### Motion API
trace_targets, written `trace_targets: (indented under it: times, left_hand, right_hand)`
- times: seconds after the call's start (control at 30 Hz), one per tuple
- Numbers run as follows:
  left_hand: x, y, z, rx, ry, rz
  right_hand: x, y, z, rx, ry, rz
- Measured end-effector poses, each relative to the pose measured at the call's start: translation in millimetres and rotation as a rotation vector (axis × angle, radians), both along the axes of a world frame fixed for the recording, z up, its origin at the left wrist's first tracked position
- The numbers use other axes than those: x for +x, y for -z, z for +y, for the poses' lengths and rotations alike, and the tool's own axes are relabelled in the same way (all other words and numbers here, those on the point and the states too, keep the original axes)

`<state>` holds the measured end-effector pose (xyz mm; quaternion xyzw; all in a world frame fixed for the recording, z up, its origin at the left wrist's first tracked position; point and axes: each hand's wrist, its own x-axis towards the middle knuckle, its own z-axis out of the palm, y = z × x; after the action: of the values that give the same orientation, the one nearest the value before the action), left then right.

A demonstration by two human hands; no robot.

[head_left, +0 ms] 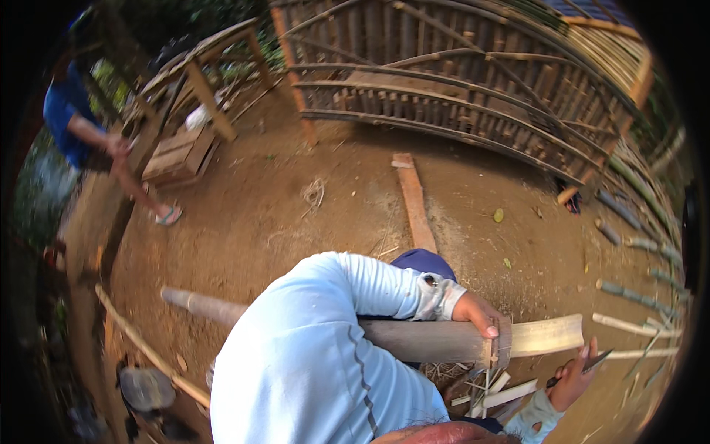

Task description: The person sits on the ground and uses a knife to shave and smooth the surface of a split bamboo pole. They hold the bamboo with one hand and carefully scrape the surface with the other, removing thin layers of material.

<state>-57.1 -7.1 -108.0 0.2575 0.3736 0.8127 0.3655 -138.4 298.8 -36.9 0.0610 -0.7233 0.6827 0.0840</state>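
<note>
A thick bamboo pole (pixel 425 340) lies across in front of me, its right end cut to a pale, open trough past a dark node ring. My left hand (pixel 477 312) lies over the pole just left of that ring, fingers closed around its top and near side. Below the pale end, my right hand (pixel 571 379) is closed on a knife (pixel 597 360) whose dark, pointed blade sticks out to the right. The blade is close to the cut end but apart from it. Pale split bamboo strips (pixel 510 394) lie on the ground beneath the pole.
Cut bamboo lengths (pixel 636 292) lie along the right side. A flat wooden plank (pixel 414 200) lies ahead, before a bamboo-slatted structure (pixel 444 81). At far left stands a person in blue (pixel 70 111), near a wooden box (pixel 177 157). A long pole (pixel 144 344) lies at left.
</note>
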Motion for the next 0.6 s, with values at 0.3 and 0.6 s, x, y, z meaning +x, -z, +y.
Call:
trace_targets:
  times: [0.3, 0.6]
  left_hand:
    - [-12.7, 2.2, 10.7, 0.030, 0.018, 0.092]
    - [6.5, -29.4, 7.3, -0.079, -0.121, 0.131]
  right_hand:
    - [29.7, -0.4, -47.7, 0.097, -0.112, 0.141]
    - [37.0, -6.2, -52.7, 0.049, -0.075, 0.093]
